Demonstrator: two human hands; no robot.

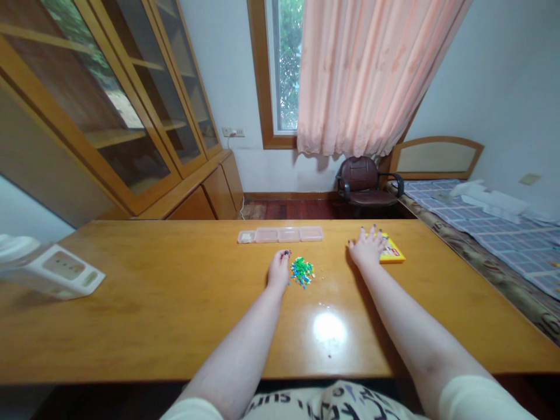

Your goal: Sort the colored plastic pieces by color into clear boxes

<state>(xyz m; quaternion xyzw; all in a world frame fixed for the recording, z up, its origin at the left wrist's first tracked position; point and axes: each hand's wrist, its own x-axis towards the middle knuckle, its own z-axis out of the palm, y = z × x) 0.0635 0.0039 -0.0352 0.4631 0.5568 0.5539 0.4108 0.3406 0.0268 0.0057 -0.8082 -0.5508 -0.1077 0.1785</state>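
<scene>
Pink divided case (266,235) far on the counter (175,297); nearer, the left hand (278,271), fingers narrowed, can't tell if gripping! Beside it, heaped green-and-blue pieces (301,270); and there's the right hand (367,248), fingers splayed wide, at the yellow box (393,251)!

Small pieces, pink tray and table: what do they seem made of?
Small pieces: probably plastic, judging by bright, solid colours; finish unclear. Pink tray: likely translucent plastic, with pale tint and thin rims. Table: apparently varnished wood or veneer, brown and glossy, with bright reflection.
</scene>
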